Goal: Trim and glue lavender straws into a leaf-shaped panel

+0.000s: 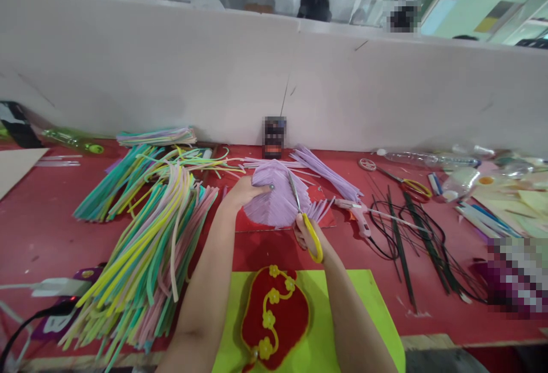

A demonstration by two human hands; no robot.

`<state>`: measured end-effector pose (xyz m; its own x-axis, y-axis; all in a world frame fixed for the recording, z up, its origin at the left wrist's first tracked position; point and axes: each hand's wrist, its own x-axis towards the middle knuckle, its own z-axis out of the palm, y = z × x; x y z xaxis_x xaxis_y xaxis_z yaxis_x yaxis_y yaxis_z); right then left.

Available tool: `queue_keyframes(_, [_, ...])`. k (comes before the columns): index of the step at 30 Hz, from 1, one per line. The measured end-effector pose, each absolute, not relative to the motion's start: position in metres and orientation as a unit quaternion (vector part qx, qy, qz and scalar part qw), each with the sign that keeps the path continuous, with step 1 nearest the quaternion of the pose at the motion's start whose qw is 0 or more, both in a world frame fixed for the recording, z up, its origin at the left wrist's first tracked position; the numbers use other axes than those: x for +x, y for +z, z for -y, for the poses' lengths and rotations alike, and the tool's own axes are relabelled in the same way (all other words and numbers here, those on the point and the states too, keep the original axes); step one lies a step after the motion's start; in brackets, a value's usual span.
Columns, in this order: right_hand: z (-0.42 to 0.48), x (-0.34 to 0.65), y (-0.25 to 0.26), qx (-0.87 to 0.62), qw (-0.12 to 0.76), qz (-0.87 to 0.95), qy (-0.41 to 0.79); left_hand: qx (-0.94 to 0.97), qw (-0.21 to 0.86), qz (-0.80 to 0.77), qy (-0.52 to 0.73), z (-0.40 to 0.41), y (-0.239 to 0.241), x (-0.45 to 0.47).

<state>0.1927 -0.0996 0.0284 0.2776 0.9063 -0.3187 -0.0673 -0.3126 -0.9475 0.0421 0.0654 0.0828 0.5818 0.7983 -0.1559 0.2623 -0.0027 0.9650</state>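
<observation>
1. The right hand (307,237) has its fingers through the yellow loops of the scissors (301,208) and grips them. The blades point away from the person and lie across the lilac fan (274,204).
2. The left hand (243,191) curls over the fan's left edge and clamps it onto the red table (38,230).
3. The fan looks light, soft and floppy, made of thin fuzzy strips laid side by side. It probably holds best pinned flat near the cut, not lifted by one strip.
4. More lilac strips (327,173) lie just behind it, and a heap of pastel strips (145,253) spreads to the left.
5. A glue gun (357,217) lies to the right.
6. A clear bottle (428,160) lies on its side further right; I cannot tell its contents.
</observation>
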Motion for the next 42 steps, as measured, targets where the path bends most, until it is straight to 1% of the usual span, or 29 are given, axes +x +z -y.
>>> queue_keyframes(6, [0.099,0.194,0.03,-0.62,0.496,0.361,0.49,0.678,0.575,-0.396,0.23,-0.065,0.085,0.043])
queue_keyframes(12, [0.1,0.199,0.029,-0.58,0.508,0.439,0.461,0.667,0.617,-0.365,0.204,-0.065,0.077,0.045])
queue_keyframes(15, [0.1,0.203,0.024,-0.591,0.499,0.458,0.437,0.663,0.627,-0.357,0.198,-0.065,0.075,0.046])
queue_keyframes(18, [0.1,0.205,0.021,-0.595,0.488,0.471,0.431,0.677,0.614,-0.357,0.195,-0.065,0.076,0.046])
queue_keyframes(30, [0.101,0.201,0.023,-0.592,0.506,0.373,0.503,0.716,0.567,-0.362,0.186,-0.068,0.073,0.045])
queue_keyframes(38, [0.099,0.201,0.022,-0.6,0.508,0.356,0.505,0.719,0.568,-0.351,0.191,-0.065,0.078,0.046])
queue_keyframes(42, [0.1,0.201,0.02,-0.602,0.51,0.351,0.504,0.686,0.574,-0.389,0.222,-0.061,0.082,0.05])
